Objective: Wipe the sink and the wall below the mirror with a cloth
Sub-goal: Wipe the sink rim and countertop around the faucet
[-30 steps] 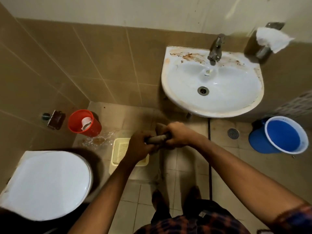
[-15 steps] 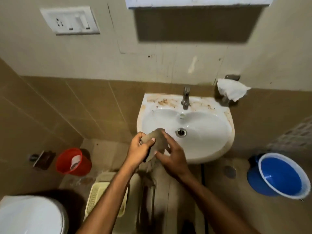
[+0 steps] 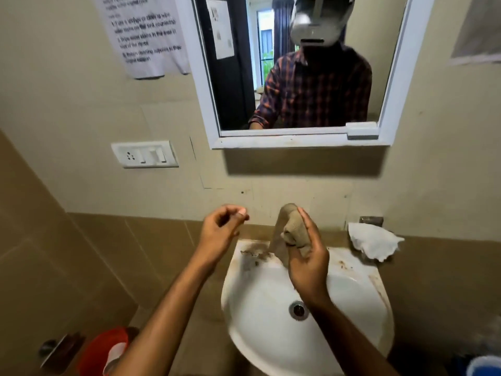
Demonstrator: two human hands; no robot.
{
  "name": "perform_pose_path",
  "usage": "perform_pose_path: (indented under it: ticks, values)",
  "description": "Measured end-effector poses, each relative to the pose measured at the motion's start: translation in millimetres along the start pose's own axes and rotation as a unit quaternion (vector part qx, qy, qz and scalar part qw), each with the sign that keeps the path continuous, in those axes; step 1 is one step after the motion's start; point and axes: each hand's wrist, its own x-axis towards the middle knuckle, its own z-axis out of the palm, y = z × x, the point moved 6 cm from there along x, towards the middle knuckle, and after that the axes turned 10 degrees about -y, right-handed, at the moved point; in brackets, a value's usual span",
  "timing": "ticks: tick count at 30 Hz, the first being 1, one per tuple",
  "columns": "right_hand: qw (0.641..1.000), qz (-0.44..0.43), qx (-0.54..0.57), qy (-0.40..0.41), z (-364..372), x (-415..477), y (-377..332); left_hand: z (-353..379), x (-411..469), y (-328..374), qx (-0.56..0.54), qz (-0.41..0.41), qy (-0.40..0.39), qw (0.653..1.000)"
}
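A white wall-hung sink (image 3: 260, 329) with brown stains on its back ledge sits low in the head view. Above it is the beige wall (image 3: 298, 191) under a white-framed mirror (image 3: 298, 139). My right hand (image 3: 307, 264) is raised over the sink's back ledge, shut on a bunched brown cloth (image 3: 294, 229) that hides the tap. My left hand (image 3: 221, 232) hovers left of the cloth, apart from it, fingers loosely curled and holding nothing.
A white crumpled tissue (image 3: 372, 241) hangs from a holder at the sink's right. A switch plate (image 3: 145, 154) and a printed notice (image 3: 146, 33) are on the wall at left. A red bucket (image 3: 103, 351) and a blue bucket (image 3: 485, 366) stand on the floor.
The view has tilted up from the floor to the mirror. Both hands rose; my left hand let go of the cloth, which now stays in my right hand alone.
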Motion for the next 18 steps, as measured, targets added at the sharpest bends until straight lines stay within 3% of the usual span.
perform_pose_path:
  ticks: [4,8,10,14,18]
  values:
    - [0.996,-0.047,-0.049,-0.06,1,42,-7,-50,23,-41,-0.002,-0.065,0.069,0.996]
    - [0.959,-0.055,-0.239,-0.144,3,48,49,-56,4,-160,0.024,-0.204,0.093,0.974]
    - [0.944,-0.044,-0.273,-0.178,10,36,79,-54,-15,-221,0.02,-0.267,0.114,0.957]
    - [0.931,-0.012,-0.277,-0.236,37,20,145,-42,-53,-301,-0.087,-0.367,0.187,0.907]
    - [0.865,-0.016,-0.373,-0.335,82,17,197,-28,-68,-335,-0.177,-0.41,0.177,0.877]
